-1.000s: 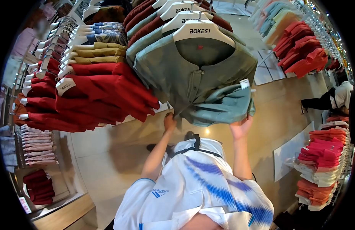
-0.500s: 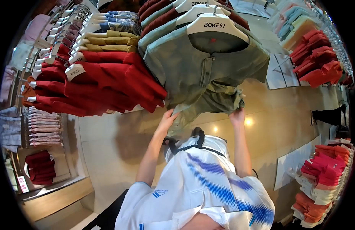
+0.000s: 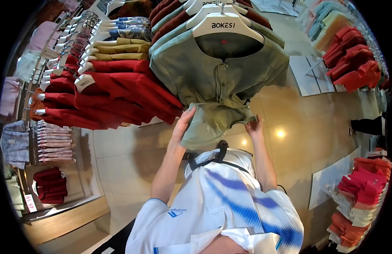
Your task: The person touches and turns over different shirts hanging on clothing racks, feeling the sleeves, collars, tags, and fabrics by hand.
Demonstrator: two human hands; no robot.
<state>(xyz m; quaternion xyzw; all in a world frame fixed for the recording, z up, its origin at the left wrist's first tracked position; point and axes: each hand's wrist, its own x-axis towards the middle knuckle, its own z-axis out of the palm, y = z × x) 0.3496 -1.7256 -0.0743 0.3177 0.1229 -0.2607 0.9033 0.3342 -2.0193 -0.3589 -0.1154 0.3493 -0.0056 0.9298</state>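
Note:
A grey-green short-sleeved shirt [image 3: 170, 72] with a short buttoned placket hangs from a white hanger [image 3: 226, 28] marked BOKESI. Its lower part is pulled toward me, and the hem is turned up so a paler side shows. At the hem's left side, my left hand [image 3: 183, 123] holds the cloth, some of its fingers hidden by the fabric. The opposite corner is pinched by my right hand [image 3: 255, 126], with the fingers bent around the edge. Between both hands the hem hangs loosely in folds.
Red shirts [image 3: 119, 91] hang close on the left, beside mustard ones [image 3: 122, 48]. More red garments [image 3: 353, 63] hang at the right, and pink ones [image 3: 361, 182] lower down. A person's dark-clothed leg [image 3: 367, 126] shows at the right edge. Tiled floor [image 3: 285, 156] lies below.
The hem has been turned up and spread, showing its paler side. My right hand has moved left and slightly down; my left hand has shifted a little up and left.

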